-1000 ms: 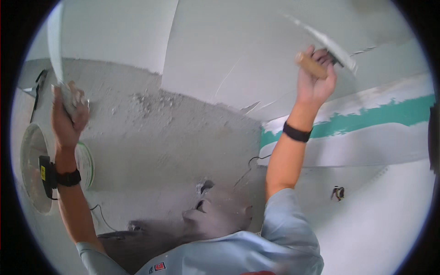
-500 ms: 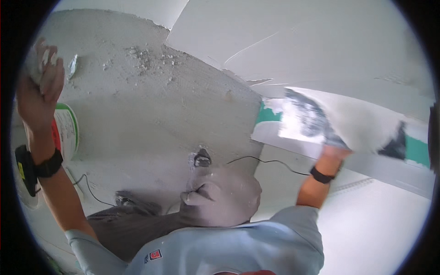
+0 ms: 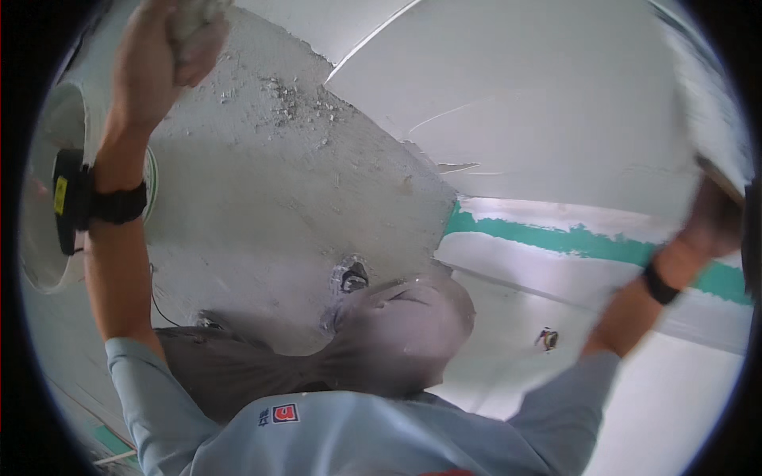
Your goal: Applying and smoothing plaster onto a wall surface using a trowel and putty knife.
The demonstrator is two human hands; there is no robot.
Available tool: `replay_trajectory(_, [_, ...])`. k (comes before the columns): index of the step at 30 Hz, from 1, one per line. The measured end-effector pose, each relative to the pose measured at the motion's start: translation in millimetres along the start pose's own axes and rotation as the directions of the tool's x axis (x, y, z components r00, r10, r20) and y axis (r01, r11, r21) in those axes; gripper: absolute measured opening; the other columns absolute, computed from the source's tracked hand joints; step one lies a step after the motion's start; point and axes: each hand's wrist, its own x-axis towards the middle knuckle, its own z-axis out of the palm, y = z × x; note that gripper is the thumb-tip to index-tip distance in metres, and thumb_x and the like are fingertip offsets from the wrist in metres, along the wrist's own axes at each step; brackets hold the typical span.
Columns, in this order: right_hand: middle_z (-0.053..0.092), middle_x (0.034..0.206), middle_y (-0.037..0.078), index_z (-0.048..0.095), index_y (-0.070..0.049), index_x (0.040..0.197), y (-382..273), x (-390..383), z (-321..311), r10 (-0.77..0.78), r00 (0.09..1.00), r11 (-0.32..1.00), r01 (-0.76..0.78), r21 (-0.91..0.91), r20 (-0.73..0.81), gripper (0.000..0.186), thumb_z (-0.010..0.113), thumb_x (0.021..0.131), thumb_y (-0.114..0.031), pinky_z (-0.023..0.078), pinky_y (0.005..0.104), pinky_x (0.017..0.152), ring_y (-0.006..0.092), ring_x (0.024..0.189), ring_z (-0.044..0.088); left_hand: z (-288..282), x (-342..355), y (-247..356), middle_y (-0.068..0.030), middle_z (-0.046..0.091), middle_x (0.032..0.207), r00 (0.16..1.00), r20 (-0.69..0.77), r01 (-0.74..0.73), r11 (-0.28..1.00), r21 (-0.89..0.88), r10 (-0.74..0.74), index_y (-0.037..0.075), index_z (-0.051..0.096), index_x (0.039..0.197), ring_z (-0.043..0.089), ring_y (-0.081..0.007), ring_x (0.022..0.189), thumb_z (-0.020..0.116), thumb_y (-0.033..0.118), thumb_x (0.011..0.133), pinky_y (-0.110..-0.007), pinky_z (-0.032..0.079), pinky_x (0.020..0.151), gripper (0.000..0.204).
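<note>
In the right hand [image 3: 718, 218], a blurred trowel [image 3: 712, 107] extends beyond the fingers.

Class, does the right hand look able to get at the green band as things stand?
Probably yes: nothing visible blocks the right hand from the green band, though that hand grips a blurred trowel.

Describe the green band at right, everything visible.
The green band is a teal-green strip with a ragged upper edge and a more even lower one, bordered above and below by a whitish surface. What it is made of is unclear. It narrows to a tip beside the grey floor and runs rightward, sloping down toward the rim. The right hand and its wrist hide part of it; contact can't be judged.
</note>
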Motion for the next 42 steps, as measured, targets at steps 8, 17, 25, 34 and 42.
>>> replay_trajectory(8, [0.047,0.12,0.015,0.049,-0.002,0.114,359,-221,-50,0.354,0.702,0.614,0.325,0.72,-0.618,0.039,0.056,0.077,-0.012,0.025,0.0491,0.099,0.0274,0.115,0.039,-46,-7,18,-0.0186,0.043,0.121,0.897,-0.441,0.09,0.991,0.098,-0.038,-0.001,0.034,0.125,0.056,-0.0176,0.081,0.032,0.034,0.091,-0.028,0.042,0.085,0.049])
replay_trajectory(17, [0.054,0.083,0.004,0.055,-0.006,0.081,533,-297,-101,0.563,0.505,0.513,0.408,0.755,-0.655,0.017,0.059,0.067,0.002,0.032,0.0469,0.092,0.0178,0.082,0.053,-85,15,8,-0.0128,0.048,0.098,0.964,0.216,0.148,0.988,0.04,-0.153,0.0,0.04,0.113,0.033,-0.0097,0.048,0.042,0.035,0.088,-0.016,0.034,0.042,0.043])
replay_trajectory(25, [0.05,0.089,0.001,0.045,-0.009,0.093,584,-283,-146,0.652,0.434,0.45,0.438,0.778,-0.621,0.031,0.053,0.067,0.006,0.029,0.0486,0.092,0.0176,0.085,0.048,-84,17,9,-0.0105,0.047,0.1,0.976,0.098,0.187,0.978,0.097,-0.196,0.001,0.04,0.113,0.042,-0.0127,0.063,0.041,0.036,0.089,-0.017,0.027,0.036,0.043])
replay_trajectory(34, [0.046,0.08,0.004,0.043,-0.006,0.08,557,-264,-147,0.521,0.486,0.511,0.48,0.713,-0.701,0.022,0.052,0.063,0.007,0.027,0.0501,0.095,0.0182,0.086,0.047,-95,-2,30,-0.0171,0.03,0.133,0.841,0.479,0.328,0.941,-0.081,-0.252,-0.001,0.025,0.13,0.023,-0.0326,0.127,0.028,0.027,0.093,-0.033,0.024,0.106,0.046])
replay_trajectory(42, [0.049,0.097,0.007,0.043,-0.003,0.095,362,-143,-132,0.237,0.494,0.698,0.512,0.5,-0.836,0.029,0.051,0.069,0.005,0.031,0.0521,0.095,0.0205,0.105,0.045,-28,11,-22,-0.0092,0.044,0.1,0.984,0.173,0.059,0.997,-0.041,-0.051,0.003,0.036,0.119,0.026,-0.0116,0.065,0.029,0.037,0.093,-0.02,0.028,0.056,0.044])
